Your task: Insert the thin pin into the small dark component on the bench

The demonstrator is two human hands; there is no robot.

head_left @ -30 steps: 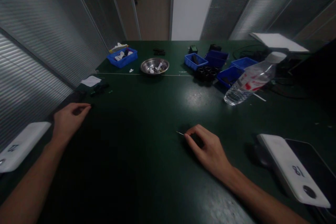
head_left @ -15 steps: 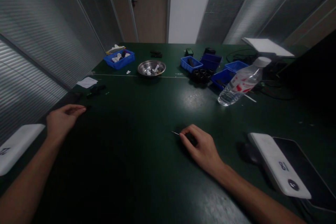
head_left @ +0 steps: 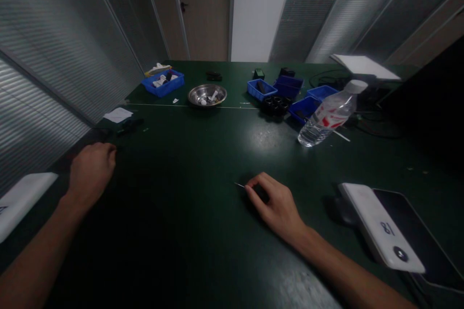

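Note:
My right hand (head_left: pixel 273 205) rests on the dark green table (head_left: pixel 174 203), its thumb and forefinger pinched on a thin metal rod (head_left: pixel 239 185). The rod's tip points left, and its other end is hidden in the hand. At the left, my left hand (head_left: pixel 93 166) is closed with fingers curled down and its back towards me. Whatever those fingers hold, if anything, is hidden. Just beyond that hand lie a dark object (head_left: pixel 129 126), too dim to name, and a white paper (head_left: pixel 118 115).
A metal bowl (head_left: pixel 194 101) of small pieces stands farther back, with a blue basket (head_left: pixel 165 89) to its left. Blue bins (head_left: pixel 261 94), a black multi-hole holder (head_left: pixel 275 105) and a water bottle (head_left: pixel 331 113) are on the right. White devices (head_left: pixel 384 229) lie at both sides.
My left hand has turned over from a visible pinch, so its fingertips now point down and away. My right hand keeps its pinch on the rod. The view has shifted slightly.

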